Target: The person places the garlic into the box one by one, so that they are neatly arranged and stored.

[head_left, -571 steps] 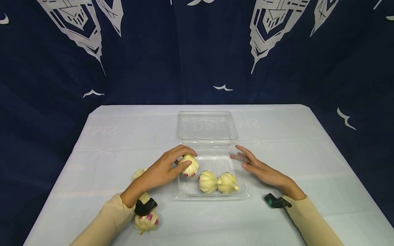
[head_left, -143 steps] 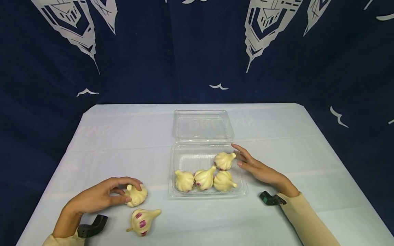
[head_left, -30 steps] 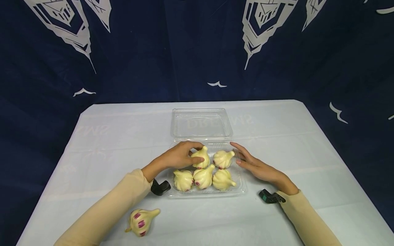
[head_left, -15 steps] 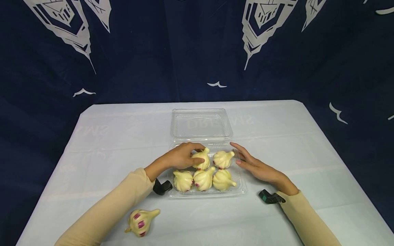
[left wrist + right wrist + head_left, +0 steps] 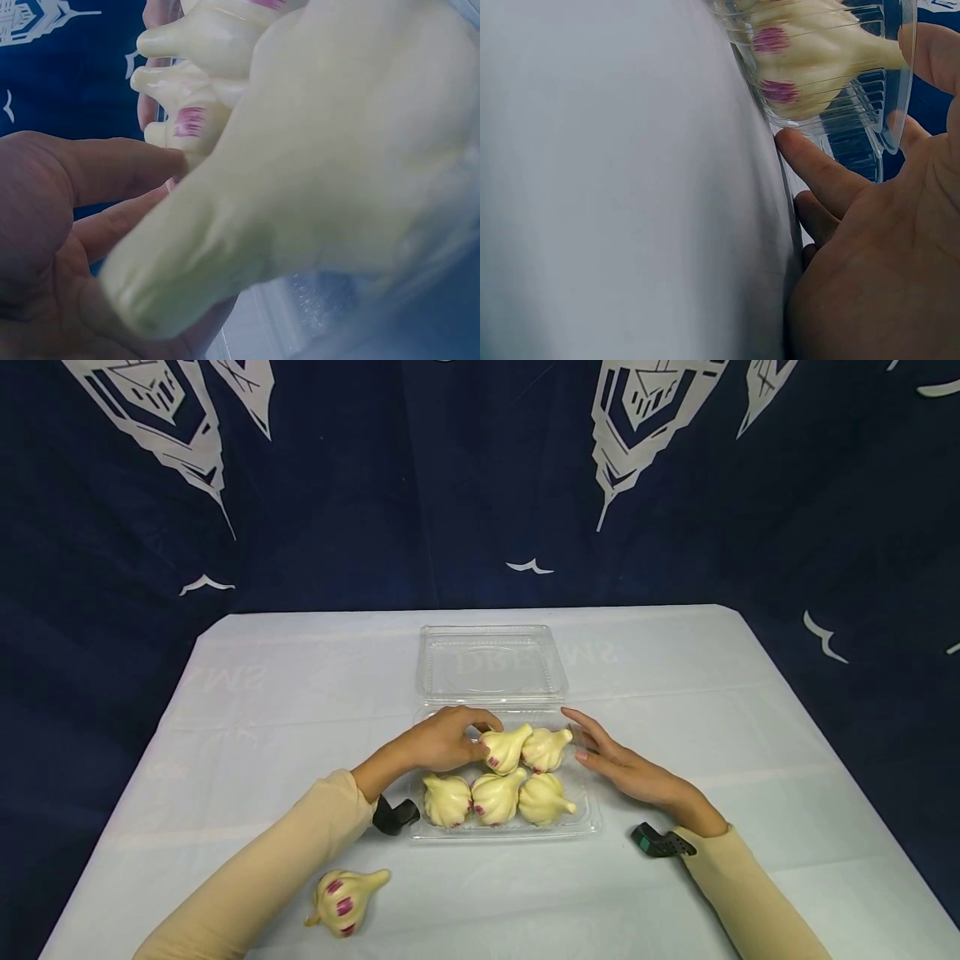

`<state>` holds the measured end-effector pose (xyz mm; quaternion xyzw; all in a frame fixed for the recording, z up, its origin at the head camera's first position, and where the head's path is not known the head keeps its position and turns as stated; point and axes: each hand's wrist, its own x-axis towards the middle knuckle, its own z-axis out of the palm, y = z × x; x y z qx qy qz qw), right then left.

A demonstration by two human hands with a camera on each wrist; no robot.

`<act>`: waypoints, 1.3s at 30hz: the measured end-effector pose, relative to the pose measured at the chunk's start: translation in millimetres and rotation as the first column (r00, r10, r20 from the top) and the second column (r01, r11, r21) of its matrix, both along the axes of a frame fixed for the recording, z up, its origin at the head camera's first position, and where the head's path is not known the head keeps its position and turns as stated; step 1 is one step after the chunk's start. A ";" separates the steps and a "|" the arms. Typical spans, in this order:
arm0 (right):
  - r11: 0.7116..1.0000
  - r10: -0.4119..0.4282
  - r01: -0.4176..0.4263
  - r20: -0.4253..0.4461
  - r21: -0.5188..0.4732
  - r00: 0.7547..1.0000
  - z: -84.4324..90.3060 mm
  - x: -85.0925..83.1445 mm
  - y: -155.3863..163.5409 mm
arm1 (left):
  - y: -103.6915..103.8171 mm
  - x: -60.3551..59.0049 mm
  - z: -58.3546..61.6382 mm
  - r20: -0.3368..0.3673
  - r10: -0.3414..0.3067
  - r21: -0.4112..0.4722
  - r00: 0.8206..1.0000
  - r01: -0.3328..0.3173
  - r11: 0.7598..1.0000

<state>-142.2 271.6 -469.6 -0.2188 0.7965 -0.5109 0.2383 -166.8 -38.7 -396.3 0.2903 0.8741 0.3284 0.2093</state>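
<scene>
My left hand [image 5: 444,742] reaches over the left part of a clear plastic clamshell box [image 5: 591,827]. Its thumb tip is at a garlic bulb [image 5: 506,748] in the back row, with the fingers loosely spread behind. This bulb leans against another garlic bulb [image 5: 546,749] at the back right. In front sit a left bulb [image 5: 447,800], a middle bulb [image 5: 495,797] and a right bulb [image 5: 545,799]. My right hand [image 5: 637,772] rests at the box's right side, fingers extended; the right wrist view shows fingertips [image 5: 791,142] by the clear wall.
The box's lid [image 5: 491,662] lies folded back behind it. One purple-marked garlic bulb [image 5: 347,902] lies on the white tablecloth [image 5: 465,902], in front of the box and to its left, beside my left sleeve [image 5: 262,864]. A dark blue curtain [image 5: 337,485] hangs behind the table.
The back-row garlic bulb has shifted right and tipped against its neighbour, and the left fingers have loosened from it. Earlier, the left hand brought it from the table. The right hand stays put.
</scene>
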 end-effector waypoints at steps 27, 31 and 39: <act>1.000 -0.014 0.014 0.019 0.016 1.000 1.7 2.5 -1.1 | -12.7 7.0 17.1 0.042 0.088 -0.007 0.995 -0.088 0.996; 0.999 -0.024 0.024 0.023 0.025 0.999 1.8 2.9 -1.5 | -21.7 11.0 22.8 0.036 0.082 0.026 0.996 -0.083 0.996; 1.000 -0.019 0.019 0.017 0.018 1.000 2.0 1.7 -1.5 | -45.9 20.0 29.2 -0.016 0.108 0.099 0.994 -0.106 0.989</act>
